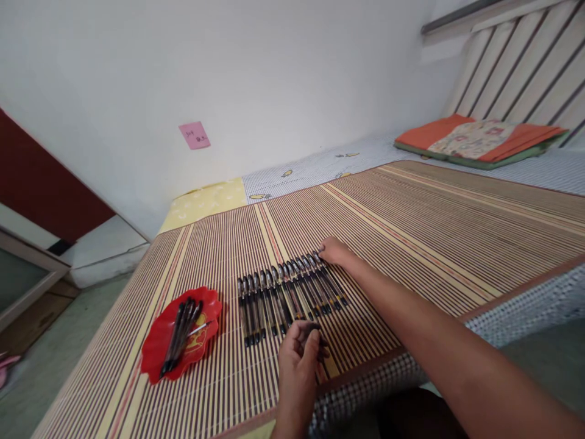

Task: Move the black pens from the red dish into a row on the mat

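Note:
Several dark pens lie side by side in a row on a striped bamboo mat. My right hand rests at the far right end of the row, fingers curled against the tips of the last pens. My left hand sits at the near end of the row, fingers bent and pinched on a dark pen whose end shows under the fingertips. A red plate to the left holds a few more pens.
The mat covers a bed against a white wall with a pink sticky note. A folded orange and green cloth lies at the far right by a slatted headboard. The bed's near edge drops to the floor.

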{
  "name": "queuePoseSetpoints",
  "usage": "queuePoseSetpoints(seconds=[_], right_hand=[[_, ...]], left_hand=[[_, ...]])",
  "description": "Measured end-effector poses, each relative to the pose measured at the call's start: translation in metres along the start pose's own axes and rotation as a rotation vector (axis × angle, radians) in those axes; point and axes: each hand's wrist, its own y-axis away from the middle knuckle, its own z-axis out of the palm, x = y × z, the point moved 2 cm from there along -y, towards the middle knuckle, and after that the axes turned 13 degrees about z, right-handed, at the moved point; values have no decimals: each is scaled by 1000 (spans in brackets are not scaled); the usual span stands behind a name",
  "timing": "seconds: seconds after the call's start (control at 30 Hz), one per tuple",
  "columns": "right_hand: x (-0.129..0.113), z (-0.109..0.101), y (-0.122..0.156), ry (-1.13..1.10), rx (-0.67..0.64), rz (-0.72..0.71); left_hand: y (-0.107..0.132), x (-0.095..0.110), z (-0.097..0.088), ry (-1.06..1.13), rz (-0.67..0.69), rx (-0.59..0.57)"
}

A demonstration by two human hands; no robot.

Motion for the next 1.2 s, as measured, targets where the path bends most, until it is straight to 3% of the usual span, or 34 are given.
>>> queuePoseSetpoints(seconds=[0.43,0.6,0.73,0.87,0.9,1.0,1.07,1.2], right_hand=[[3,5,-3,-88,-3,1],[6,7,-6,-204,1,6],[13,-3,-2,-357,45,17],[12,-15,52,-567,86,-25],[8,-14,75,-756,40,-90],[-16,6,155,-1057,-213,-303],[-33,28,203,-1087,-258,-379],[-49,62,253,-1129,-65,-376]], left_hand=[[0,1,-1,6,-22,-30],[0,-1,-2,23,-20,-29],[-1,-1,-2,-5,-11,-32],[-2,0,-2,-46,34,-12],[-2,1,-3,-54,50,16],[-2,5,-10,-130,127,147],[0,8,-16,-204,188,202],[2,9,-25,-288,308,180]])
